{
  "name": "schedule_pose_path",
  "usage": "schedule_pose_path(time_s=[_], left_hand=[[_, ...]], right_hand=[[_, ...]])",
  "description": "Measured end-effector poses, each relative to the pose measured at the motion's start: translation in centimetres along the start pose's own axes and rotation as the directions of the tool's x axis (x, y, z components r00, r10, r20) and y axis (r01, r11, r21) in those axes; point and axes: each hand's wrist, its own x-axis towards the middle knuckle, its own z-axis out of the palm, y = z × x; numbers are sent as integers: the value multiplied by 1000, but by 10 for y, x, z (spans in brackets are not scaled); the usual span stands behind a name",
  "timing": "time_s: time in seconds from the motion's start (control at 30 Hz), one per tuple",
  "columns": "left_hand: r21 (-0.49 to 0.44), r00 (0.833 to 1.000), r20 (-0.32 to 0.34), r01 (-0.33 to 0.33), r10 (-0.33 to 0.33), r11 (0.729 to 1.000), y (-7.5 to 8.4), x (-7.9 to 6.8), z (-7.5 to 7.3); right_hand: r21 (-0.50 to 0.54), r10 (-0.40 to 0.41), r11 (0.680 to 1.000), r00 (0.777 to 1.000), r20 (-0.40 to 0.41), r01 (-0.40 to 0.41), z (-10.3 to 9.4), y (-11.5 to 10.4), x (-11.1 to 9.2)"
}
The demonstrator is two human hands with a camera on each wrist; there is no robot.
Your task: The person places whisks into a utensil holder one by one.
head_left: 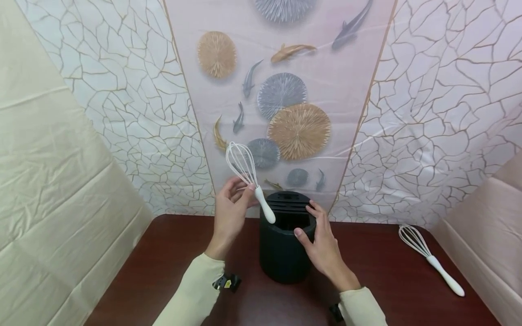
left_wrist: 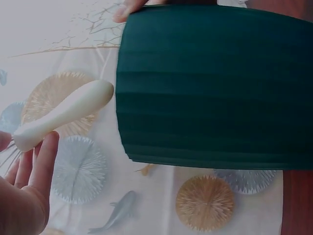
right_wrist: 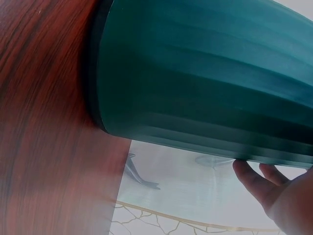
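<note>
A white whisk [head_left: 266,204] is pinched in my left hand [head_left: 231,206] where its wires meet the handle. Its wire end points up and to the left, and the handle end slants down over the rim of a dark green utensil holder [head_left: 284,256]. In the left wrist view the whisk handle [left_wrist: 66,115] hangs just off the holder's rim. My right hand [head_left: 324,246] rests on the holder's right side, with the thumb at the front rim and the fingers at the back. The holder stands upright, with slots across the back of its top and a dark opening in front.
A second white whisk [head_left: 432,260] lies at the right of the dark red wooden table [head_left: 171,271]. Patterned cloth [head_left: 134,104] hangs behind the table, and pale fabric walls [head_left: 61,181] stand on both sides.
</note>
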Motion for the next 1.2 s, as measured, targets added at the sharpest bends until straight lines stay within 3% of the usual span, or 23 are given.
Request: schedule_pose_path(time_s=[0.43,0.83,1.2], left_hand=[[32,999,45,-3,1,999,-12,1,4],[164,982,162,-122,96,979,-19,1,8],[282,971,211,-173,115,944,-28,2,9]], right_hand=[[-13,0,1000,1000,2,0,-2,0,0],[-10,4,1000,1000,8,-4,-2,0,-1],[-8,-6,1000,1000,12,7,-3,0,0]])
